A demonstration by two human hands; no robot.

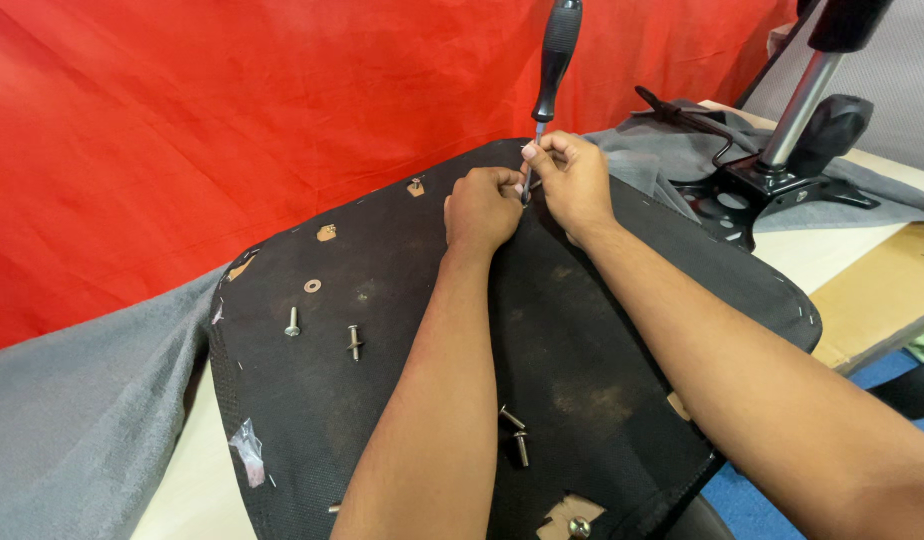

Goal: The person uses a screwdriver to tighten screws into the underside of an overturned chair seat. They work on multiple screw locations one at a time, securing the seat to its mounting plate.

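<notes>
While both hands pinched the screwdriver (552, 75) shaft, left hand (482, 208) and right hand (574, 180) closed on it over the upturned seat base (582, 350), screw-driving looked underway; next needed steady downward turning.

Backed by a red cloth (182, 130) hung as a wall, creased and evenly lit; draped below by a grey fabric (72, 420) across the left side and again at the far right; underneath, a pale tabletop (197, 480) showing at the lower left and right; beyond its edge, a tan board (877, 300) and a strip of blue floor (762, 505); bright, soft light throughout, with no hard shadows.
</notes>
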